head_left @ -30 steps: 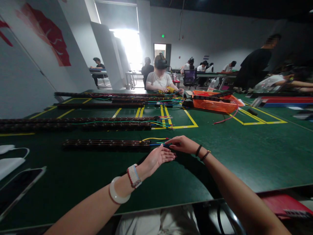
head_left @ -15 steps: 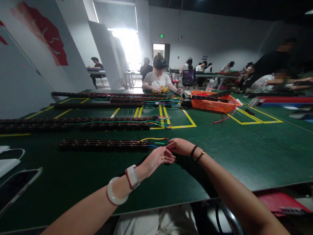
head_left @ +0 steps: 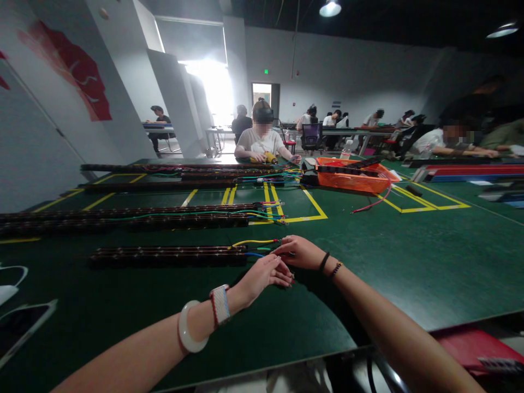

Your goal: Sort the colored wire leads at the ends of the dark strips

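Observation:
A long dark strip (head_left: 167,255) lies crosswise in front of me, with loose wires coming out of its right end. Its blue wire (head_left: 254,254) runs into my left hand (head_left: 268,277), where thumb and forefinger are pinched while the other fingers hang loosely bent. My right hand (head_left: 301,252) meets it from the right, fingertips pressed together against the left fingertips; what they pinch is hidden. A green wire (head_left: 264,249) ends close to the right fingertips. Above them, a yellow wire (head_left: 256,241) with a red-sleeved tip reaches beside my right knuckles.
Longer wired strips (head_left: 123,218) lie farther back on the green table (head_left: 393,273). An orange basket (head_left: 352,183) holds dark parts, a pink wire (head_left: 370,207) trailing out. Across the table a person (head_left: 262,142) has a yellow power tool (head_left: 268,158). A phone-like object (head_left: 24,330) is at left.
The view has tilted up slightly, so the table sits lower in the picture. Both hands stay together at the wire ends, the right fingers shifting slightly over the left fingertips.

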The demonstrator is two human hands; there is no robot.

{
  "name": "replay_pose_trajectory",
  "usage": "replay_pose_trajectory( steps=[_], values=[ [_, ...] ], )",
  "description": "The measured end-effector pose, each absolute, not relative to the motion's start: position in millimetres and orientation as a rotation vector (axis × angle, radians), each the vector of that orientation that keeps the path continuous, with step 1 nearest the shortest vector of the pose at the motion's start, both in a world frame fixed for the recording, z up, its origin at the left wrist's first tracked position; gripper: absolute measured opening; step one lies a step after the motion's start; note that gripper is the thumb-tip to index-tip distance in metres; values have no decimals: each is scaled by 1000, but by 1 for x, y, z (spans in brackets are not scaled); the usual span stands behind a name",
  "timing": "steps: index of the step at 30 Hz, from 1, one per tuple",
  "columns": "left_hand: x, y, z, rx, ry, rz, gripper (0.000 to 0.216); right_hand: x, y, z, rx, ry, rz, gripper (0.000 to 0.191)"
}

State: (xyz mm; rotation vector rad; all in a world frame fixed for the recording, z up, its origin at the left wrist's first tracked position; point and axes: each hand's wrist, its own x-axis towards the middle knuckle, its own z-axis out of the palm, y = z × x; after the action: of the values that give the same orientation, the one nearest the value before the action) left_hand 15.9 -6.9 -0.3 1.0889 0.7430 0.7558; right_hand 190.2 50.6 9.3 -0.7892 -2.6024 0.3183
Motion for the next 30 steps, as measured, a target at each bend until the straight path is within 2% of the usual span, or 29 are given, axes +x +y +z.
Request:
replay_pose_trajectory(
  steps=[4,9,12,25,30],
  values=[
    [15,-9,0,1053,688,761,34,186,55,2,-957,-2356,369,27],
    [15,-10,3,1106,685,684,36,177,60,-6,-1016,-2291,344,51],
    [14,-10,3,1122,668,662,33,171,62,-10,-1033,-2345,361,55],
    [8,-10,6,993,654,629,31,164,63,-10,-915,-2473,347,26],
    [10,-7,6,730,682,687,24,162,63,-11,-849,-2444,199,16]
  ],
)
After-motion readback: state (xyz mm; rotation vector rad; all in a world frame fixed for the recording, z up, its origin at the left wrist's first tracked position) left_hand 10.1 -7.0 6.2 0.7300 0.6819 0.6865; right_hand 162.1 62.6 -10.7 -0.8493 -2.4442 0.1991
